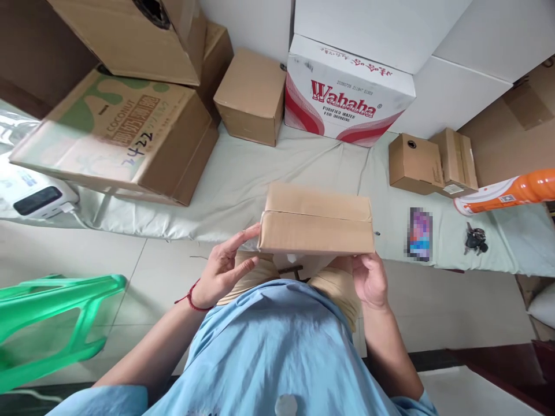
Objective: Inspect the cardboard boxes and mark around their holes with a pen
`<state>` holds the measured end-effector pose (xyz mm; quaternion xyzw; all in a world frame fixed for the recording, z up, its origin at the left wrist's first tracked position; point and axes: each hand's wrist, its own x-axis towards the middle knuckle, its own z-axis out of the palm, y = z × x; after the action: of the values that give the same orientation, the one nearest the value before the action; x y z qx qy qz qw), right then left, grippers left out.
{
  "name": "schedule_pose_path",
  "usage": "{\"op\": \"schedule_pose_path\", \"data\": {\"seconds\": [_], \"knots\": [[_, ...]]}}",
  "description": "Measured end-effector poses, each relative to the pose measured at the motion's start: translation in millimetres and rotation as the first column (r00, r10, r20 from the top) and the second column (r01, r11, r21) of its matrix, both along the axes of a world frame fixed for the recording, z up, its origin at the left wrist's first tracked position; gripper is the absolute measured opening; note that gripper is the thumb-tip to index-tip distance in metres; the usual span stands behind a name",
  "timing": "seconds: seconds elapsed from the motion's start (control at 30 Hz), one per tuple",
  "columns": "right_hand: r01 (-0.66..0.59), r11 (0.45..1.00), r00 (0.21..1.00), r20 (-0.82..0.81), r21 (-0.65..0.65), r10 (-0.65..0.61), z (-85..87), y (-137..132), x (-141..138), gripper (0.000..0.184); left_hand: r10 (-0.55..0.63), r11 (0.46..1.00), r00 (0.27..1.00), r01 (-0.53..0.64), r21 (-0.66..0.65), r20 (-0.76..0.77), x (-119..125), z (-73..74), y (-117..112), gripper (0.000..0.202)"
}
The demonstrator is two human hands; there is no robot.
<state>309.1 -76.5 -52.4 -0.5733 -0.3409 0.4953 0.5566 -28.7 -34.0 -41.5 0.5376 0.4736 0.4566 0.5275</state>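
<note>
A flat brown cardboard box [316, 219] is held above my knees at the front edge of a low surface covered with a pale sheet [243, 185]. My left hand [223, 266], with a red string at the wrist, touches the box's left end with its fingers stretched out. The box's near right corner rests in my right hand [368, 277], whose fingers curl under it.
Cardboard boxes are piled at the back left [117, 133], with a small one [251, 95], a white Wahaha water carton [347, 92] and two small boxes [433, 162]. An orange-white bottle [507, 193], keys [474, 238], a blurred card [420, 234], a power strip [39, 199] and a green plastic stool [52, 323].
</note>
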Motion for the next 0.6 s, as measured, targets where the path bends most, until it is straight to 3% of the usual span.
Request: {"op": "schedule_pose_path", "data": {"seconds": [0.07,0.13,0.23,0.3,0.37,0.43,0.53,0.6], "knots": [[0.077,0.997,0.994,-0.072,-0.022,-0.079,0.7,1.9,1.1,0.064,-0.094,0.974,0.987,0.119,0.195,-0.133,0.2,5.4,0.6,0.057],[0.13,0.99,0.983,-0.124,-0.049,-0.135,5.8,4.5,3.7,0.072,-0.117,0.905,0.956,0.215,0.367,-0.27,3.2,12.7,0.6,0.068],[0.161,0.982,0.977,-0.124,-0.103,-0.173,18.0,9.4,9.2,0.07,-0.107,0.818,0.919,0.299,0.492,-0.38,12.8,24.8,0.3,0.082],[0.168,0.978,0.977,-0.109,-0.126,-0.182,24.6,11.9,11.4,0.066,-0.112,0.798,0.91,0.322,0.51,-0.399,18.9,30.3,0.3,0.085],[0.174,0.976,0.976,-0.111,-0.13,-0.189,27.1,12.1,10.7,0.065,-0.132,0.807,0.91,0.329,0.49,-0.394,21.9,32.7,0.5,0.081],[0.171,0.977,0.976,-0.113,-0.129,-0.186,25.9,9.5,6.8,0.066,-0.147,0.854,0.924,0.299,0.427,-0.352,21.7,32.9,0.2,0.071],[0.106,0.991,0.991,-0.07,-0.079,-0.111,21.6,1.7,-2.5,0.064,-0.124,0.95,0.966,0.182,0.255,-0.228,18.9,32.4,-0.6,0.055],[0.011,1.0,1.0,0.01,-0.008,-0.011,20.9,-3.7,-8.5,0.059,-0.07,0.988,0.991,0.086,0.131,-0.116,17.5,33.2,-0.3,0.059]]}}
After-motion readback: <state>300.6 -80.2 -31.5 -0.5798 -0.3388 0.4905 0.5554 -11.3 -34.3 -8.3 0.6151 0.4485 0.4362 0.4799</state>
